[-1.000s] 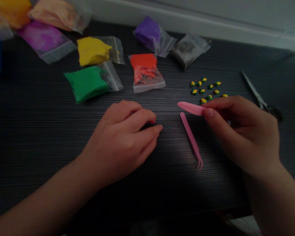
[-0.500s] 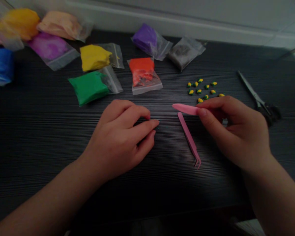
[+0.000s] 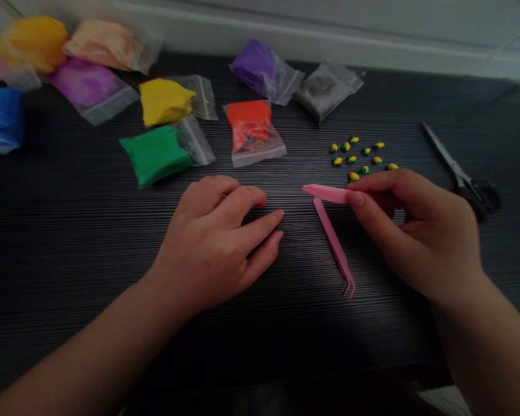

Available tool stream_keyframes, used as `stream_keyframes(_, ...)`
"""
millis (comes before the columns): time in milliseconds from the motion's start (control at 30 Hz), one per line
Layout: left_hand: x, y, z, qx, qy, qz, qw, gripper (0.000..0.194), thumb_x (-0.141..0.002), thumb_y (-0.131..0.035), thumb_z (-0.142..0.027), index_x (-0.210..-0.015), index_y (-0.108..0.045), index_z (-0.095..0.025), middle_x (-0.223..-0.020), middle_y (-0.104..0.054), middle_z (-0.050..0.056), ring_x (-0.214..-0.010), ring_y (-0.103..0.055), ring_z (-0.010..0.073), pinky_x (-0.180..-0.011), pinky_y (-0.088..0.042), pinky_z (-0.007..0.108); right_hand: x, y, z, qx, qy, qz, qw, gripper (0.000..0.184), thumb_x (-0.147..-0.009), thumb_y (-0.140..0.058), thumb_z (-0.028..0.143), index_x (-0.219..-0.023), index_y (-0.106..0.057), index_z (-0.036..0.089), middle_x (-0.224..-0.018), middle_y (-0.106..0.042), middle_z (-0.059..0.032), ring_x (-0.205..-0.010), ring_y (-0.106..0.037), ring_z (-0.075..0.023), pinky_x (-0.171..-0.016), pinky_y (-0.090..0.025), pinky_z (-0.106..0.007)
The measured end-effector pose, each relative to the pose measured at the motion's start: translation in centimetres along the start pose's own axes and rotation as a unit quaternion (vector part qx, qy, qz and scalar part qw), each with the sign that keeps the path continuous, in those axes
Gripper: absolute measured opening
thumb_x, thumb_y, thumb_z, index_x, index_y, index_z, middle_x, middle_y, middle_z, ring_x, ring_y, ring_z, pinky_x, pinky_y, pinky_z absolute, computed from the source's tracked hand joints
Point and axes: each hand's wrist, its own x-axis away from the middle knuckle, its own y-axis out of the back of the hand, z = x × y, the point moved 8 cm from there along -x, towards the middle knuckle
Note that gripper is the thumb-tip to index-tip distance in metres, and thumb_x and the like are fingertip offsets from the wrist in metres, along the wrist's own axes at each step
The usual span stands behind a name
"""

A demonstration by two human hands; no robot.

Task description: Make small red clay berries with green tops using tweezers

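My right hand (image 3: 420,231) pinches a pink plastic clay knife (image 3: 325,193) between thumb and fingers, its rounded blade pointing left above the table. Low on the dark table, my left hand (image 3: 221,242) rests with its fingers bent and spread, nothing visible in them. A tiny green crumb (image 3: 295,223) lies just right of its fingertips. Between the hands are pink tweezers (image 3: 334,245) with bent tips toward me. Several small yellow-and-green clay pieces (image 3: 352,159) shaped like corn cobs are grouped beyond my right hand, which partly hides the nearest ones.
Zip bags of clay line the back: green (image 3: 156,156), yellow (image 3: 164,103), orange-red (image 3: 252,130), purple (image 3: 255,66) and grey (image 3: 323,92). More bags, including a blue one (image 3: 0,120), sit at the left. Black-handled scissors (image 3: 459,170) lie at the right.
My left hand's fingers have spread slightly, and the small green bits by its fingertips are fewer in view. The clay knife in my right hand has hardly moved.
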Motion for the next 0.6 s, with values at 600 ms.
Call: stream_keyframes(600, 0.14, -0.58, -0.51, -0.031, -0.03, -0.025, 0.999, 0.035, -0.075, -0.055, -0.038, -0.107, -0.06, -0.026, -0.114, -0.055, 0.005, -0.099, -0.046, 0.03, -0.078, -0.04, 0.047, -0.12, -0.19, 0.03, 0.008, 0.009, 0.013, 1.0, 0.013, -0.079, -0.055, 0.025, -0.09, -0.061, 0.023, -0.078, -0.063, 0.0026, -0.07, -0.059, -0.011, -0.07, -0.043, -0.024)
